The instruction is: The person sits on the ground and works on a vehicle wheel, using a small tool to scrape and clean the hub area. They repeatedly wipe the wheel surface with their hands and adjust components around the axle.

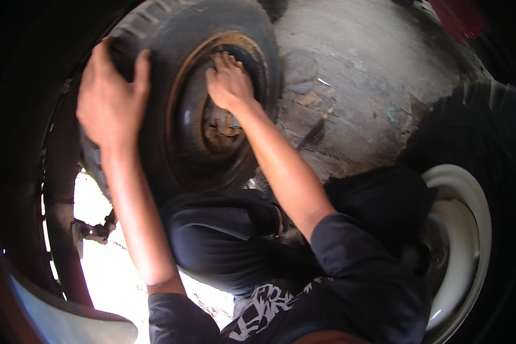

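Observation:
A large black tire [155, 109] with a chunky tread stands in front of me, mounted on a rusty, worn wheel rim [184, 117]. My left hand [112, 94] is against its left tread, thumb apart from the fingers, gripping the tire's shoulder; some fingers are hidden. Inside the rim, my right hand [230, 83] has its fingers bent over the edge of the centre opening. Through that opening, below the right hand, broken paving [223, 126] shows.
At the right is another dark tire [470, 123] with a cream-white rim [479, 229]. Small debris and a dark brush-like strip [316, 131] lie on the rough concrete floor [355, 51]. My bent legs [218, 229] are close below the wheel. A dark red object [458, 20] is at the upper right.

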`<action>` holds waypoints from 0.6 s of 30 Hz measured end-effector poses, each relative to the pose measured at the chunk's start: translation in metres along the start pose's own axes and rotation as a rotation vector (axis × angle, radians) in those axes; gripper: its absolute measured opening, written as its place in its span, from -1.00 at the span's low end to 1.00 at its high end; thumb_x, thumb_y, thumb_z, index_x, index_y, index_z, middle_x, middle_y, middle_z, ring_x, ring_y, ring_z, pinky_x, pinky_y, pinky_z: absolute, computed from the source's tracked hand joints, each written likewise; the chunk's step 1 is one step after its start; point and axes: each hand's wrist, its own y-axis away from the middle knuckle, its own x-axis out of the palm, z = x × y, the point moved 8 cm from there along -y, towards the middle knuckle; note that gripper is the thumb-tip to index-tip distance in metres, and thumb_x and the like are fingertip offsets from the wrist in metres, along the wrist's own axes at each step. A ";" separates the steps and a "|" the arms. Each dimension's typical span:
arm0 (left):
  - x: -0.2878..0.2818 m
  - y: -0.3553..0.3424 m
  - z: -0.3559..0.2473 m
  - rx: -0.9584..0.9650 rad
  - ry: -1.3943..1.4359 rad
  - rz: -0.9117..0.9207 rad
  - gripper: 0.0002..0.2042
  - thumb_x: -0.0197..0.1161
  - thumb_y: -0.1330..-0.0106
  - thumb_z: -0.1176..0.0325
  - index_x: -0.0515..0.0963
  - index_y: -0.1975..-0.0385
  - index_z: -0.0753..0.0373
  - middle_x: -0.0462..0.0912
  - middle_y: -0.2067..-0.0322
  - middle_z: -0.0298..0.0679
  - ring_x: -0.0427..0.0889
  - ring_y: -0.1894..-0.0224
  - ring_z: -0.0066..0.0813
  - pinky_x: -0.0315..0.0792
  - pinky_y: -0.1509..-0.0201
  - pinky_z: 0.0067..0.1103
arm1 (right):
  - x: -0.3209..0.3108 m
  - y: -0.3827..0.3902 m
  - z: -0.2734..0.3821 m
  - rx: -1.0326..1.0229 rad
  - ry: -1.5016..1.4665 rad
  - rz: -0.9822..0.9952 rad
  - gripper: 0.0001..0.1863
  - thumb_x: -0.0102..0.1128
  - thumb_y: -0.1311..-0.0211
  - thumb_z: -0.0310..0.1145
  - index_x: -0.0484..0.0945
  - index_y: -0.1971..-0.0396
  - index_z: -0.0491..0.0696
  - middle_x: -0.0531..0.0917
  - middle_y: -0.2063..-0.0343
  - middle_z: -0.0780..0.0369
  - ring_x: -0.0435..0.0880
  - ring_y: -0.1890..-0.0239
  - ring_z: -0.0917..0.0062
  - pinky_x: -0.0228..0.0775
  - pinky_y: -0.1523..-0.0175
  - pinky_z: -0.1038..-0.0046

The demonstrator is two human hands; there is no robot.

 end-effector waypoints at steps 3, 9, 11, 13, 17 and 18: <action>0.004 0.000 -0.002 -0.032 0.053 0.062 -0.42 0.51 -0.28 0.02 0.59 -0.23 0.15 0.77 -0.10 -0.08 0.75 -0.14 -0.04 0.66 -0.15 -0.27 | -0.003 0.044 0.027 -0.230 -0.032 -0.071 -0.22 -0.15 -0.66 0.10 0.28 -0.51 -0.31 0.25 -0.54 -0.22 0.12 -0.64 -0.03 -0.12 -0.73 0.09; 0.001 0.006 -0.012 0.200 0.026 -0.027 -0.46 0.54 -0.22 0.08 0.65 -0.23 0.00 0.65 -0.31 -0.13 0.60 -0.38 -0.15 0.51 -0.41 -0.27 | 0.010 0.023 0.016 -0.218 0.040 -0.169 -0.27 -0.17 -0.70 0.04 0.32 -0.48 -0.32 0.29 -0.53 -0.17 0.16 -0.63 0.00 -0.11 -0.73 0.08; 0.002 0.005 -0.013 0.186 0.033 -0.025 -0.46 0.54 -0.21 0.08 0.66 -0.22 -0.01 0.65 -0.31 -0.13 0.61 -0.37 -0.14 0.52 -0.41 -0.27 | 0.002 0.013 0.006 -0.155 -0.021 -0.195 -0.26 -0.08 -0.67 0.05 0.33 -0.47 -0.31 0.30 -0.52 -0.20 0.19 -0.63 0.00 -0.11 -0.73 0.08; 0.004 0.004 -0.013 0.155 0.037 -0.014 -0.47 0.55 -0.20 0.08 0.67 -0.21 -0.01 0.65 -0.31 -0.13 0.61 -0.37 -0.14 0.52 -0.40 -0.28 | 0.004 0.030 0.014 -0.193 -0.034 -0.215 -0.24 0.01 -0.62 0.06 0.33 -0.48 -0.31 0.30 -0.51 -0.22 0.19 -0.62 -0.05 -0.04 -0.70 0.05; 0.001 0.004 -0.011 0.134 0.059 0.002 -0.48 0.55 -0.20 0.08 0.68 -0.19 -0.02 0.65 -0.32 -0.14 0.61 -0.37 -0.13 0.51 -0.41 -0.28 | 0.006 0.070 0.039 -0.330 -0.062 -0.216 -0.22 0.08 -0.59 0.05 0.31 -0.49 -0.31 0.31 -0.49 -0.24 0.18 -0.61 -0.10 0.04 -0.68 0.02; 0.000 0.003 -0.012 0.140 0.057 -0.003 -0.48 0.55 -0.21 0.08 0.68 -0.19 -0.02 0.65 -0.32 -0.14 0.61 -0.37 -0.13 0.51 -0.41 -0.29 | 0.005 0.065 0.038 -0.333 -0.053 -0.263 -0.24 0.06 -0.61 0.04 0.32 -0.48 -0.30 0.32 -0.50 -0.23 0.19 -0.61 -0.08 0.02 -0.68 0.03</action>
